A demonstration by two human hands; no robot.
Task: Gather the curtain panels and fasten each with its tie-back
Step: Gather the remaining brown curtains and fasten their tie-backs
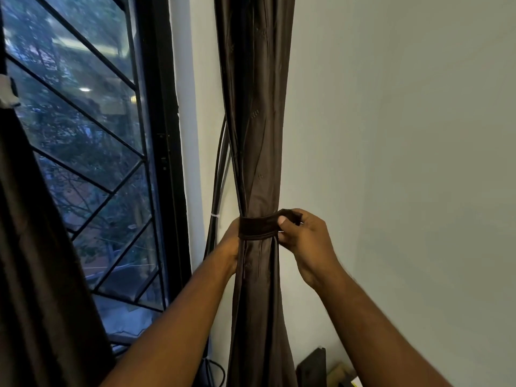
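R hand (pixel 304 236) pinches tie-back (pixel 258 227) round curtain (pixel 257 135); L hand (pixel 230 243) behind (grip hidden).

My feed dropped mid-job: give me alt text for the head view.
The right hand pinches the end of a dark tie-back wrapped around a gathered brown curtain panel; the left hand reaches behind the panel, fingers hidden. A barred window is to the left.

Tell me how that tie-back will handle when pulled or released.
The tie-back is probably floppy: it bends round the curtain panel and folds in the right hand. Likely light, being a thin fabric strip. The panel's sheen suggests it may slip.
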